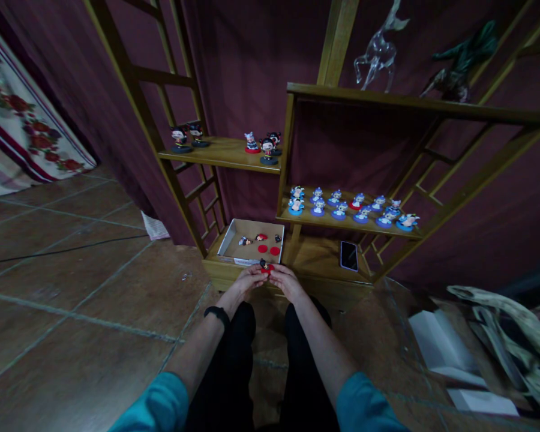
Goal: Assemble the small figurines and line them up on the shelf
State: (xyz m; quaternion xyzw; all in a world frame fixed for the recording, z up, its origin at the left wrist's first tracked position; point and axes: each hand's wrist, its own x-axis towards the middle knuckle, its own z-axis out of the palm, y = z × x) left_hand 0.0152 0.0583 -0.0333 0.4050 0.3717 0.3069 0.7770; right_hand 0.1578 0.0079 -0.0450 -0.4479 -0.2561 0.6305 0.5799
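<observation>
Between my left hand [252, 278] and my right hand [284, 281] is a small figurine [265, 266] with a dark head and red lower part. The fingers of both hands are closed on it, just in front of the open box [228, 245] on the bottom shelf. Inside that box lie a pale-and-dark figurine [245, 241], a red one [261, 237], a small dark piece [278, 238] and two red discs, one on the left [263, 248] and one on the right [275, 251].
Several figurines on round bases line the middle shelf [306, 219]; others stand on the upper left shelf [234, 159]. A phone [349, 256] lies on the bottom shelf. Above are a glass deer [378, 54] and a dark green statue [465, 57]. White boxes [438, 342] sit on the floor at right.
</observation>
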